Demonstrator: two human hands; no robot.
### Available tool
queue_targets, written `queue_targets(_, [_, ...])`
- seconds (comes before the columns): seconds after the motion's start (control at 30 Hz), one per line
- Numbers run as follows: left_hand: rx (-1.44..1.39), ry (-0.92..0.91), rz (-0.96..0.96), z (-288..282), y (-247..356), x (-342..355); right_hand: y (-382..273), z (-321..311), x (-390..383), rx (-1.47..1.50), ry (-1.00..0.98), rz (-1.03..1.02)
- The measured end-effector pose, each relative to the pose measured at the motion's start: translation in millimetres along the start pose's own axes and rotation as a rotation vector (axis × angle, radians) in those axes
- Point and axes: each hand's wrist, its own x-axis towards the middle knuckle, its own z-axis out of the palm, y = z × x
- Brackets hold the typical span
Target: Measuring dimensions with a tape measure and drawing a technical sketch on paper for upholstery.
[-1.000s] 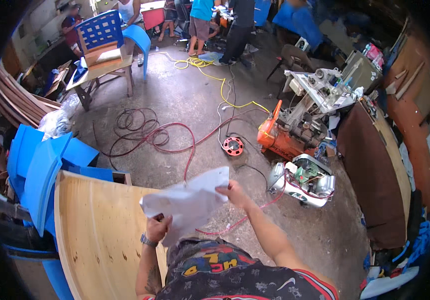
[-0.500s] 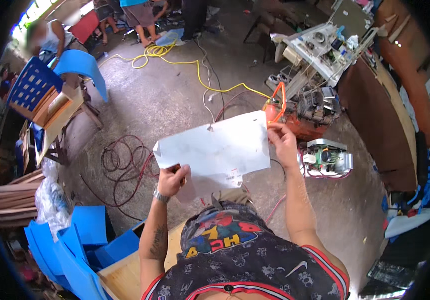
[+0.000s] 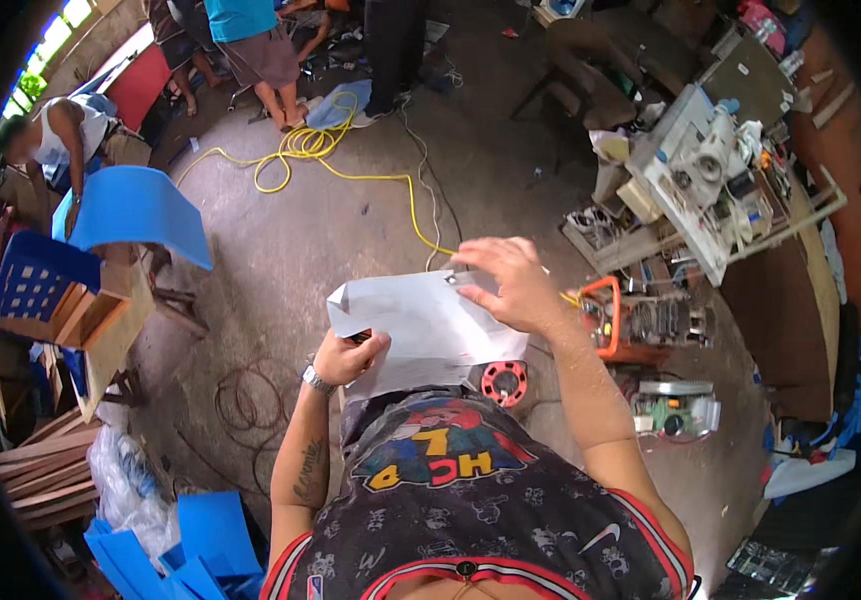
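A white sheet [image 3: 416, 310] with a creased left corner is held up in front of my body; its lower part is in shadow. My left hand [image 3: 349, 357] is closed on its lower left edge, thumb on top. Over the upper right part of the sheet is my right hand [image 3: 511, 283], its fingers stretched out and apart from the thumb. A small dark-edged hole shows beside those fingertips. Just below the sheet's right end, a red round piece [image 3: 504, 383] with openings around its rim shows, partly hidden by my shirt.
An orange-framed machine [image 3: 606, 315] and an opened appliance [image 3: 674, 410] stand right on the floor. A yellow cord [image 3: 366, 177] runs across it. Blue panels [image 3: 216, 535] and wood strips [image 3: 46, 465] lie left. A person bends over a blue curved panel [image 3: 141, 210].
My right hand has moved left from the sheet's right edge onto its upper part, and its fingers have spread. The red round piece has come into view. My left hand keeps its hold.
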Motion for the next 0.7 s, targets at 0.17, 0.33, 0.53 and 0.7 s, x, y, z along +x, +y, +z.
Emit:
queue_targets(0.17, [0.073, -0.123, 0.014, -67, 2, 137, 72, 42, 84, 0.177, -0.164, 0.206])
queue_targets(0.33, [0.14, -0.341, 0.001, -121, 37, 272, 115, 43, 154, 0.312, -0.044, 0.623])
queue_targets(0.53, [0.087, -0.517, 0.076, -146, 115, 423, 179, 8, 258, 0.245, 0.038, 0.69])
queue_targets(0.7, [-0.045, -0.365, 0.136, -138, 122, 520, 263, 3, 326, 0.234, 0.046, 0.638])
